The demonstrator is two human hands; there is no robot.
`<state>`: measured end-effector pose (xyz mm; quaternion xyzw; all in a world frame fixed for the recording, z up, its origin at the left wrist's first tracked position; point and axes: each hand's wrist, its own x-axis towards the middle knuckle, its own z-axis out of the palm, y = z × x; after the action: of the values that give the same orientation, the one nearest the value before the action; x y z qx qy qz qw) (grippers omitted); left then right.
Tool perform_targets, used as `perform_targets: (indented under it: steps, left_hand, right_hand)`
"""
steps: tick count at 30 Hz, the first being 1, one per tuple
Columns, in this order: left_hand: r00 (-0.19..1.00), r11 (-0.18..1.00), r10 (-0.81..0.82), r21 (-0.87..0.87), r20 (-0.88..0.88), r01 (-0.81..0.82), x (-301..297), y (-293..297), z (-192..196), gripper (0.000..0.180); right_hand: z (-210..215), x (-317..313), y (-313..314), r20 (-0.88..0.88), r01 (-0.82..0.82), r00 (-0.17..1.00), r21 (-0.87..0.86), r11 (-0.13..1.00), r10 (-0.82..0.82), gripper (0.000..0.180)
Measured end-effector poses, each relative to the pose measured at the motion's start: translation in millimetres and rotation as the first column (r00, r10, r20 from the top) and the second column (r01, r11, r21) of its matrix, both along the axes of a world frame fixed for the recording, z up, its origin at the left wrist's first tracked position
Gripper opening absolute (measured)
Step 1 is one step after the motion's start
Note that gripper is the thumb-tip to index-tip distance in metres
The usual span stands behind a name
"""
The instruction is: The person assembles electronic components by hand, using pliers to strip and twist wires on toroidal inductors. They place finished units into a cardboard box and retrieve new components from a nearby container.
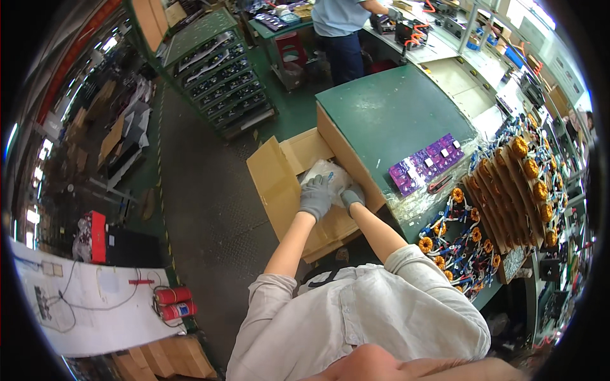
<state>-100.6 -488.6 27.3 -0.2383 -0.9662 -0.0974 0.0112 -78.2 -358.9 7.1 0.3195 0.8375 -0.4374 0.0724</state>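
Observation:
Both arms reach down into an open cardboard box (272, 171) beside a green-topped table. In the box lies a clear plastic bag (326, 171) with a pale bundle inside; what the bundle is cannot be made out. My left hand (316, 198), in a grey glove, rests on the bag's near left side with its fingers spread. On the bag's right side is my right hand (352, 195), gloved too; its fingers point down and are mostly hidden, so their grip does not show.
Purple circuit boards (427, 164) and red-handled pliers (440, 185) lie on the green table (375, 108). Wired copper coils (457, 195) and stacked cardboard dividers (508, 197) fill its right end. A green rack (219, 76) stands far left. Another person (343, 38) works beyond.

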Motion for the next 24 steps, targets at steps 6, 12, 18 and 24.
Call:
perform_targets:
  steps: [6,12,18,24]
  left_hand:
    - [0.995,0.999,-0.045,-0.013,0.089,0.046,-17.5,3.9,-22.8,0.051]
    - [0.996,0.998,-0.068,0.012,0.061,0.068,-16.7,2.3,-22.4,0.049]
    - [0.995,0.996,-0.09,0.026,0.037,0.089,-15.7,-1.6,-21.3,0.047]
    - [0.979,0.995,-0.04,0.094,0.202,0.021,-20.6,2.2,-3.5,0.043]
  right_hand:
    - [-9.3,-12.5,14.0,0.059,-0.028,0.998,-0.137,0.99,0.037,0.036]
    - [-59.0,-11.9,35.5,0.127,0.088,0.992,-0.515,0.852,-0.025,0.023]
    - [-66.0,18.3,58.4,0.077,-0.099,0.98,-0.608,0.787,0.183,0.025]
    - [16.6,68.3,53.4,0.176,0.136,0.984,-0.743,0.655,-0.004,0.025]
